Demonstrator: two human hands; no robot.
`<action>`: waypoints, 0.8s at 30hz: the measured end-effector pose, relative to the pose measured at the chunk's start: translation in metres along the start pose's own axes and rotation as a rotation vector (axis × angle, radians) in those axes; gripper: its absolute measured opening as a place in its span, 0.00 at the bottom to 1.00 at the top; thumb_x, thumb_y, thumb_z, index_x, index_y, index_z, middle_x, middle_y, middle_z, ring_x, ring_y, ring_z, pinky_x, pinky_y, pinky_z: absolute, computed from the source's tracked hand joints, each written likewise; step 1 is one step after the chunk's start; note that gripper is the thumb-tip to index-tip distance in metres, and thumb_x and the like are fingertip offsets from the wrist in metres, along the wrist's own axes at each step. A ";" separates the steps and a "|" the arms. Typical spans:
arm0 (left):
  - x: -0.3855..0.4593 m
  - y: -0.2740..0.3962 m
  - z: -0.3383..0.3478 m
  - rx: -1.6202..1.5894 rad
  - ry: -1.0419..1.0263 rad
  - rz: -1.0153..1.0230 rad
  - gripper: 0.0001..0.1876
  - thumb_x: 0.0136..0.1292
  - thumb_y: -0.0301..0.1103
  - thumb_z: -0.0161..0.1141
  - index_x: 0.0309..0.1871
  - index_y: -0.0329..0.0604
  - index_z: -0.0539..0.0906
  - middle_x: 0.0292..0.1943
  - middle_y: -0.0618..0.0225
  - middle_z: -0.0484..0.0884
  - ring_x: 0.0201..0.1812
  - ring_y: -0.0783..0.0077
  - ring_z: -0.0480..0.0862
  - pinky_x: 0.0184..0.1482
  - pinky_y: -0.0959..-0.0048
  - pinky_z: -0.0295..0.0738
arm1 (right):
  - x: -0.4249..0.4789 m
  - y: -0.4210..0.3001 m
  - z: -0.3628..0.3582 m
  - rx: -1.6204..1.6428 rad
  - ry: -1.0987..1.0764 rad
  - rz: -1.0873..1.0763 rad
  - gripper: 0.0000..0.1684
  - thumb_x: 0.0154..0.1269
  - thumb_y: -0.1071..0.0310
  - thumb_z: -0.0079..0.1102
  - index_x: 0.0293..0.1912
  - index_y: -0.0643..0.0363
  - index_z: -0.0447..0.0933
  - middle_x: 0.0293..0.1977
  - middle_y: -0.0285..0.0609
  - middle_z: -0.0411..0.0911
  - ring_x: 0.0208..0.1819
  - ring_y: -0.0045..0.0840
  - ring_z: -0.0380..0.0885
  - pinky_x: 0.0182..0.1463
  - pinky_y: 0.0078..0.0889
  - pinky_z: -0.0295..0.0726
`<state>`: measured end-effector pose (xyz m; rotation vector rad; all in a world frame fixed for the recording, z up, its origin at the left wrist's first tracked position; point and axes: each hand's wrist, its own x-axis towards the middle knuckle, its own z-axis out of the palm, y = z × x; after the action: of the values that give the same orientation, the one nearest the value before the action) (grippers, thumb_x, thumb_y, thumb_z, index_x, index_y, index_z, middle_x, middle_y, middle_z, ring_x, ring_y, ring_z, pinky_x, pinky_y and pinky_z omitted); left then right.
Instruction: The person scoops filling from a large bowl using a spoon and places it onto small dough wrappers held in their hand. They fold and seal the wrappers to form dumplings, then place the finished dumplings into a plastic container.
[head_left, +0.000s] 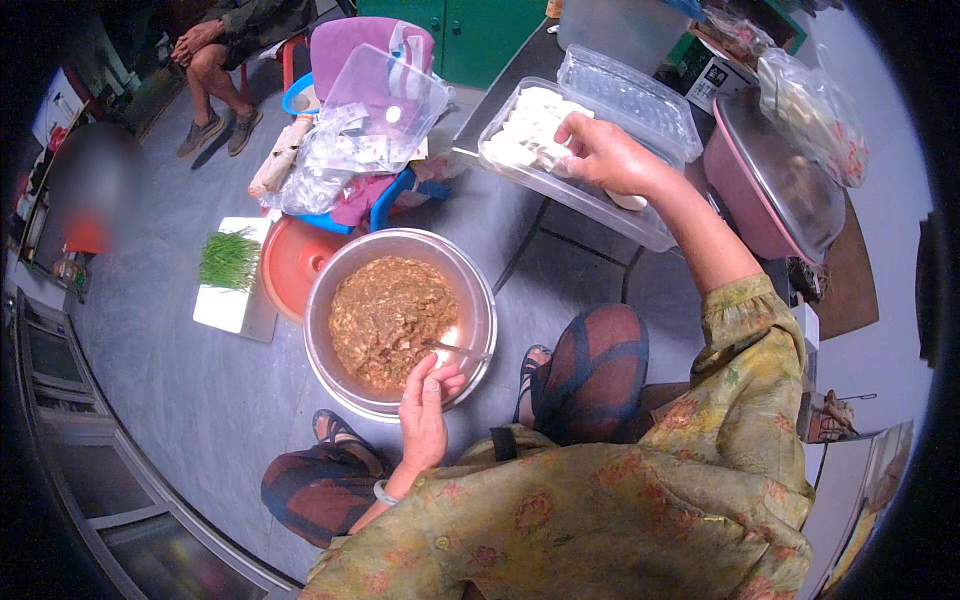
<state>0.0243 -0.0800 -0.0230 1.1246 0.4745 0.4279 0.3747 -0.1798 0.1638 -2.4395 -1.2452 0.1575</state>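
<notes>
My right hand (611, 154) reaches over a clear plastic tray (581, 199) on a dark table. Its thumb and fingertips are at the edge of several white dumplings (529, 124); whether they grip one cannot be told. Under the wrist, a round white piece of dough (627, 200) shows partly. My left hand (426, 420) is palm up with fingers apart and nothing in it, at the near rim of a metal bowl (319, 352). Brown minced filling (394, 322) lies in the bowl, with a metal utensil (457, 349) stuck in it.
Left of the bowl are an orange lid (289, 262) and a white board (236, 319) bearing green chives (229, 259). A purple-backed chair (367, 56) holds plastic bags. A lidded pink basin (750, 180) stands right of the tray. A seated person's legs (217, 90) show far left.
</notes>
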 end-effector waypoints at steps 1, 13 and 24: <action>0.000 -0.001 0.000 -0.005 -0.001 -0.003 0.21 0.76 0.37 0.43 0.65 0.32 0.65 0.51 0.55 0.79 0.48 0.70 0.81 0.54 0.72 0.76 | 0.002 0.001 0.000 0.015 -0.019 -0.004 0.18 0.58 0.66 0.62 0.46 0.64 0.73 0.34 0.49 0.79 0.40 0.34 0.79 0.47 0.37 0.76; 0.001 -0.005 -0.004 0.014 -0.017 -0.031 0.21 0.76 0.37 0.45 0.64 0.31 0.66 0.49 0.57 0.80 0.47 0.73 0.81 0.53 0.74 0.75 | -0.007 -0.001 0.005 -0.061 0.009 0.006 0.18 0.60 0.67 0.63 0.47 0.64 0.74 0.35 0.51 0.81 0.39 0.35 0.81 0.45 0.35 0.78; 0.001 -0.006 -0.004 0.027 -0.031 -0.044 0.21 0.76 0.38 0.46 0.64 0.31 0.68 0.50 0.57 0.80 0.47 0.73 0.80 0.53 0.74 0.75 | -0.019 0.012 0.002 -0.069 0.207 -0.124 0.15 0.59 0.67 0.62 0.45 0.62 0.75 0.36 0.53 0.81 0.41 0.43 0.81 0.45 0.40 0.78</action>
<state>0.0228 -0.0788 -0.0305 1.1430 0.4781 0.3662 0.3719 -0.2003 0.1558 -2.3559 -1.3221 -0.1712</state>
